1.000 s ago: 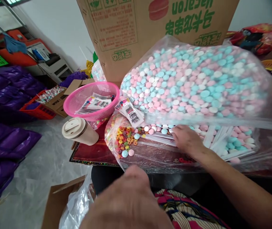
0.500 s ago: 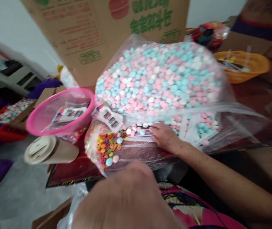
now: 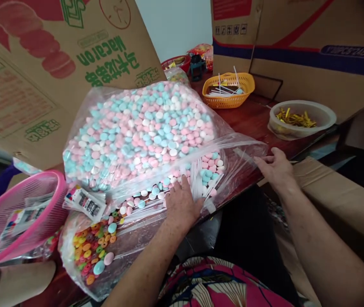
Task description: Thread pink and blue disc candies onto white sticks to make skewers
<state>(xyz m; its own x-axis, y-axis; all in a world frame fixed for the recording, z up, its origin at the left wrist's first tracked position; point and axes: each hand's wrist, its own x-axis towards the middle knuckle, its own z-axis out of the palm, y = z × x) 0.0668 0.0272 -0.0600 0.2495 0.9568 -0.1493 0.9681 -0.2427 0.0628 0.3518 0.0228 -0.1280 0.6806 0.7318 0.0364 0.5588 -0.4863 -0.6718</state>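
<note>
A large clear plastic bag [image 3: 239, 147] full of pink, blue and white candies [image 3: 156, 123] lies across the table. Thin white sticks [image 3: 143, 213] and loose candies lie along its near side. My left hand [image 3: 182, 204] rests palm down over these sticks, fingers stretched and thumb apart. At the bag's right corner is my right hand [image 3: 276, 170], fingers apart, its thumb side close to the plastic; whether it touches is unclear. Colourful ring-shaped pieces [image 3: 94, 251] fill the bag's near left end. Printed packets [image 3: 86, 202] lie at its left edge.
A pink mesh basket [image 3: 57, 187] with packets stands left, beside a beige cup [image 3: 25, 277]. Cardboard boxes [image 3: 54, 106] rise behind. To the right are a yellow basket [image 3: 229, 100] holding sticks and a round tub [image 3: 303, 128] with gold ties.
The view has turned right. My right hand has gone from the sticks to the bag's right corner. My left hand, blurred in the foreground before, now lies on the sticks.
</note>
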